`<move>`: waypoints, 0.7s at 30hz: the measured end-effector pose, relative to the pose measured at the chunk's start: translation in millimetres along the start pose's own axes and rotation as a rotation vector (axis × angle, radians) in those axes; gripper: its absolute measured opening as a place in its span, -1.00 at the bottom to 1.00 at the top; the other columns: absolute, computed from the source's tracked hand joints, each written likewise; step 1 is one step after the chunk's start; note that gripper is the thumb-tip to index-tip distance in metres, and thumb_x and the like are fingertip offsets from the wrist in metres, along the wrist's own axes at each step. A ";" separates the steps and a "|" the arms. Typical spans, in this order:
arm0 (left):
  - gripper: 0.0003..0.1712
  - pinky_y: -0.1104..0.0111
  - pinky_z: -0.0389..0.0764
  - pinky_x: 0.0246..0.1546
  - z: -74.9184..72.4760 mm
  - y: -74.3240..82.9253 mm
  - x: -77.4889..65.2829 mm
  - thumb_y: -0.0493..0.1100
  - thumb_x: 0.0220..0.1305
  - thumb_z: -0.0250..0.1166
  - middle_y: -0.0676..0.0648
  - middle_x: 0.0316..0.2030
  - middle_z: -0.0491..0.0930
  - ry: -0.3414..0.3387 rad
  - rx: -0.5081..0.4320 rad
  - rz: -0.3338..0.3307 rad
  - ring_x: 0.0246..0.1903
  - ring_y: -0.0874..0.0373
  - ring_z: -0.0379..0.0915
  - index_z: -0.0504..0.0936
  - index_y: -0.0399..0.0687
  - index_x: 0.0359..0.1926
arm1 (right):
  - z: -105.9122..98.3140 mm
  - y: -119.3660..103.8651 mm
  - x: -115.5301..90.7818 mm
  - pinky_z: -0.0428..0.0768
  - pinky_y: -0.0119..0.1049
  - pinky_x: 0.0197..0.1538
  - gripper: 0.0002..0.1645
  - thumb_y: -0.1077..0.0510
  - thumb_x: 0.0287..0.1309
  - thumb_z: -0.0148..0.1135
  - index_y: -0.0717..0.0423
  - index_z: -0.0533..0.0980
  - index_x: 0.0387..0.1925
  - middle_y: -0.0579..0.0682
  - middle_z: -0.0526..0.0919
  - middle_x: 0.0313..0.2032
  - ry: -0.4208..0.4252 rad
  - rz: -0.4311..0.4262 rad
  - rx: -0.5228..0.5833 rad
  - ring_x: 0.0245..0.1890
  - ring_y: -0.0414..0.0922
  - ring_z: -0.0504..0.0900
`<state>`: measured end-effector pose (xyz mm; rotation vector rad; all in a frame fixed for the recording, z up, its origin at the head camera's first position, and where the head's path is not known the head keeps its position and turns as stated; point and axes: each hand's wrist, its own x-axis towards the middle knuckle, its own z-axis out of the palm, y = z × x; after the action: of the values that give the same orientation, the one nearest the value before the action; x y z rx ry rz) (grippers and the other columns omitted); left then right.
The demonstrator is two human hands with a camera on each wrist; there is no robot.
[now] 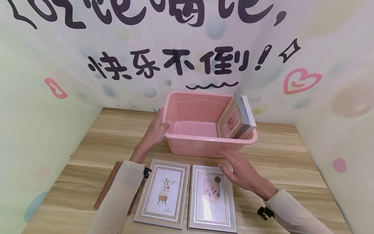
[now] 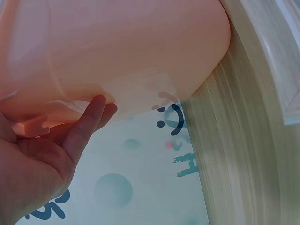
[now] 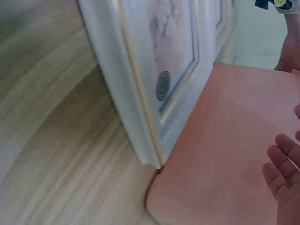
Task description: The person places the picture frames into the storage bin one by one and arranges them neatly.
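A pink plastic bin (image 1: 193,148) stands at the back of the table. My left hand (image 1: 155,131) grips its left rim, thumb over the edge; in the left wrist view its fingers (image 2: 86,126) reach under the rim. Several picture frames (image 1: 232,120) lean upright inside the bin's right end, the front one showing pink flowers. My right hand (image 1: 243,170) hovers by the bin's front wall with relaxed fingers, holding nothing. Below it lies a silver-white picture frame (image 1: 232,208) with a round dark sticker. Beside that is a beige picture frame (image 1: 163,191) with a potted-plant print.
A brown wooden frame (image 1: 108,186) lies at the left, partly hidden under my left forearm. Behind the bin rises a printed wall sheet (image 1: 131,87) with black lettering, and side panels flank the wood-grain table (image 1: 280,156).
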<state>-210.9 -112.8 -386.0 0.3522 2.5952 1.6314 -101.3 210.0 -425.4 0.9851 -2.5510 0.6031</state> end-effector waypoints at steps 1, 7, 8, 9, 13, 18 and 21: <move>-0.19 -0.10 0.30 0.31 0.1 -0.2 0.1 -0.29 0.35 -0.09 -0.29 0.44 0.18 0.000 -0.001 -0.001 0.28 -0.19 0.30 -0.12 -0.01 0.58 | 2.0 0.9 -1.0 0.52 0.00 0.15 -0.49 0.18 0.12 0.31 0.20 0.51 0.14 0.07 0.61 0.09 -0.015 0.014 0.001 0.13 0.04 0.55; -0.18 -0.09 0.29 0.33 0.1 -1.0 0.2 -0.29 0.36 -0.09 -0.28 0.46 0.16 -0.001 0.000 -0.003 0.29 -0.18 0.29 -0.13 0.00 0.58 | 12.4 7.5 -6.3 0.47 0.07 0.22 -0.45 0.13 0.18 0.30 0.22 0.49 0.19 0.14 0.58 0.16 -0.096 0.088 0.026 0.19 0.11 0.52; -0.18 -0.09 0.28 0.33 0.1 -0.8 0.1 -0.28 0.36 -0.09 -0.27 0.46 0.16 -0.001 0.001 -0.004 0.30 -0.18 0.28 -0.13 0.00 0.58 | 14.2 8.8 -7.1 0.47 0.07 0.22 -0.44 0.13 0.18 0.29 0.22 0.48 0.20 0.14 0.58 0.17 -0.109 0.099 0.031 0.20 0.10 0.52; -0.18 -0.09 0.27 0.34 0.0 -0.8 -0.1 -0.28 0.36 -0.09 -0.27 0.46 0.15 -0.001 0.002 -0.004 0.31 -0.18 0.27 -0.14 0.00 0.59 | 15.7 10.0 -7.9 0.46 0.07 0.23 -0.43 0.11 0.19 0.29 0.21 0.47 0.21 0.14 0.57 0.18 -0.123 0.113 0.038 0.21 0.10 0.52; -0.18 -0.10 0.26 0.34 -0.2 0.6 -1.4 -0.29 0.35 -0.10 -0.27 0.47 0.14 -0.005 -0.001 0.001 0.32 -0.18 0.27 -0.14 -0.01 0.58 | 22.0 14.5 -11.6 0.45 0.06 0.26 -0.38 0.08 0.22 0.29 0.19 0.43 0.28 0.14 0.54 0.21 -0.193 0.161 0.060 0.23 0.08 0.49; -0.18 -0.11 0.30 0.32 -0.3 1.0 -2.0 -0.30 0.36 -0.10 -0.27 0.47 0.14 -0.007 -0.007 0.006 0.29 -0.19 0.28 -0.14 -0.02 0.58 | 29.0 17.2 -15.3 0.44 0.10 0.26 -0.31 0.03 0.24 0.28 0.17 0.38 0.35 0.17 0.49 0.26 -0.278 0.210 0.080 0.26 0.10 0.46; -0.18 -0.11 0.31 0.31 -0.4 0.1 -1.8 -0.30 0.36 -0.10 -0.27 0.46 0.15 -0.005 -0.010 0.002 0.28 -0.20 0.30 -0.14 -0.01 0.58 | 33.6 18.8 -16.2 0.45 0.09 0.26 -0.30 0.03 0.23 0.29 0.18 0.37 0.35 0.17 0.50 0.26 -0.317 0.226 0.093 0.26 0.09 0.47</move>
<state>-209.2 -113.5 -385.9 0.3576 2.5833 1.6406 -108.3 214.7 -466.3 0.8885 -2.9680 0.6786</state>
